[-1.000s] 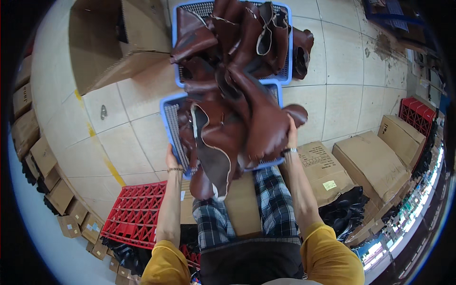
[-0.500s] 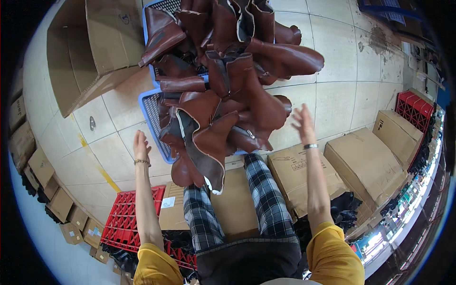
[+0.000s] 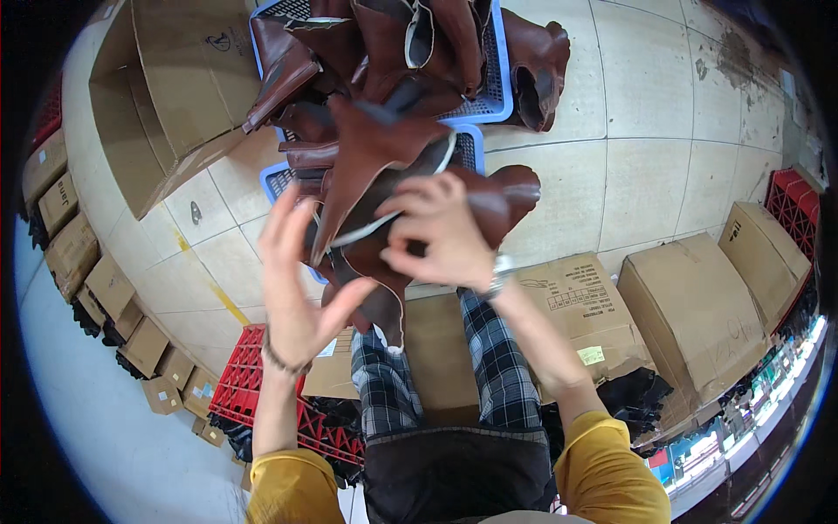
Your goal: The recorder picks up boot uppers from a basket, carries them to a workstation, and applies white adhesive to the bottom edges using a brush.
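In front of me a brown leather boot tilts with its white-edged opening toward me, its far end blurred. My right hand is over this opening, fingers curled, thumb and forefinger closed at the leather edge; the exact grip is partly hidden. My left hand is beside the boot's left edge, fingers stretched up and thumb spread, holding nothing. Other brown boots lie under it in a blue plastic basket. A second blue basket behind is heaped with similar boots.
At the far left stands an open cardboard box. One brown boot lies beside the rear basket. Closed cartons line the near right, and a red plastic crate stands near left. Pale tiles cover the floor.
Both hands have come inward from wide apart to the front pile. The boot under them has shifted and tilted. The boot sticking out right now lies lower, beside the rear basket.
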### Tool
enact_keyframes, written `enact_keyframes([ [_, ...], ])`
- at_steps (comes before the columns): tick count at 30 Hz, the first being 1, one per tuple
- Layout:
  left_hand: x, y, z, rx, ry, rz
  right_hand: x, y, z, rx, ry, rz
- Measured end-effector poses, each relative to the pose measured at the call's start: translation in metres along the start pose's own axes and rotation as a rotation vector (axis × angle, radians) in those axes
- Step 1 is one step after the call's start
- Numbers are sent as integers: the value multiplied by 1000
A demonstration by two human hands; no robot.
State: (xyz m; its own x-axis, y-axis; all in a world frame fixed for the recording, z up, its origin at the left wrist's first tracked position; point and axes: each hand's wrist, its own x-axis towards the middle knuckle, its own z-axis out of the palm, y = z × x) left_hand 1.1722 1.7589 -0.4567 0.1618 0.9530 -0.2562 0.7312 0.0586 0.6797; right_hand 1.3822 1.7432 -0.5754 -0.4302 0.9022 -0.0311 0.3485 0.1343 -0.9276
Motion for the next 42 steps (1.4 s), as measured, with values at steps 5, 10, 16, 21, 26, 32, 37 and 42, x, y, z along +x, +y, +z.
enact_keyframes([
  [5,45,-26,45,304,-406,146,-9,18,-28,230,-337,42],
  [10,6,-55,66,432,-332,235,-30,165,-123,139,551,479],
  [16,-5,-107,68,415,-339,241,4,316,-118,-13,257,950],
  [21,-2,-124,63,341,-365,274,5,327,-73,-444,505,1100],
  [26,-5,-108,47,205,-347,278,-24,285,-120,-243,619,845],
  [32,-33,-94,27,55,-191,220,-18,121,-171,212,877,500],
  [37,-60,-85,15,12,-182,273,74,55,-120,-445,499,76],
  [42,-98,-77,-11,-37,-173,218,73,84,-101,-249,509,97],
])
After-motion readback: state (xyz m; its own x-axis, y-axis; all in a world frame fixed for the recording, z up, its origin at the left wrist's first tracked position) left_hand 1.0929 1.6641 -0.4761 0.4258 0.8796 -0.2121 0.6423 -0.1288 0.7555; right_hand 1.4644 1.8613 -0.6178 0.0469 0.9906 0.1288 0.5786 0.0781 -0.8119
